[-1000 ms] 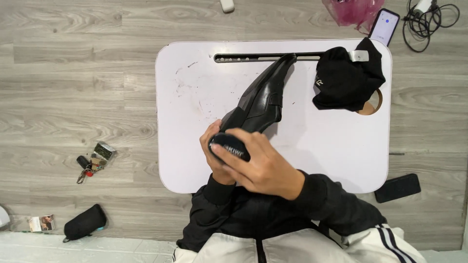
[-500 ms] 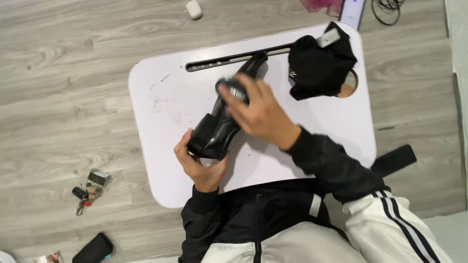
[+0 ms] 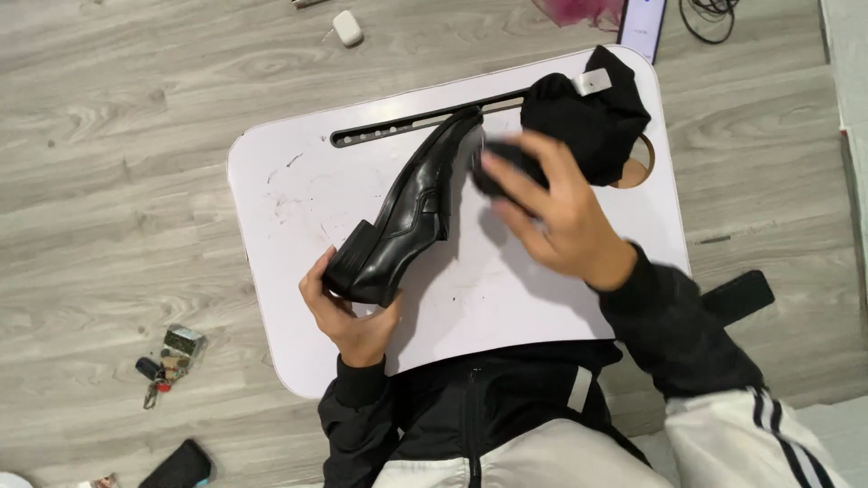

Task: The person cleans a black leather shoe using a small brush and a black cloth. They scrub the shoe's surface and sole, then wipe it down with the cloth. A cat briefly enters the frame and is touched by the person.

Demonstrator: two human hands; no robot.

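Note:
A shiny black leather shoe [image 3: 407, 212] lies on its side on a white lap table [image 3: 506, 298], toe toward the table's long slot. My left hand [image 3: 348, 316] grips the shoe at its heel. My right hand [image 3: 547, 212] hovers just right of the shoe's toe, shut on a dark object [image 3: 499, 163] that is blurred; it looks like a brush or pad. A crumpled black cloth [image 3: 588, 117] sits at the table's far right corner, right behind my right hand.
The table stands on grey wood flooring. A phone [image 3: 644, 25] and cables lie beyond the far right corner, a small white case [image 3: 347, 27] beyond the far edge. A bunch of keys [image 3: 167, 357] and a black pouch [image 3: 181, 465] lie at the left, a black object [image 3: 737, 296] at the right.
My right hand with the dark object has slid off the shoe's upper toward the toe and to the right. The left hand still holds the heel; the camera has shifted.

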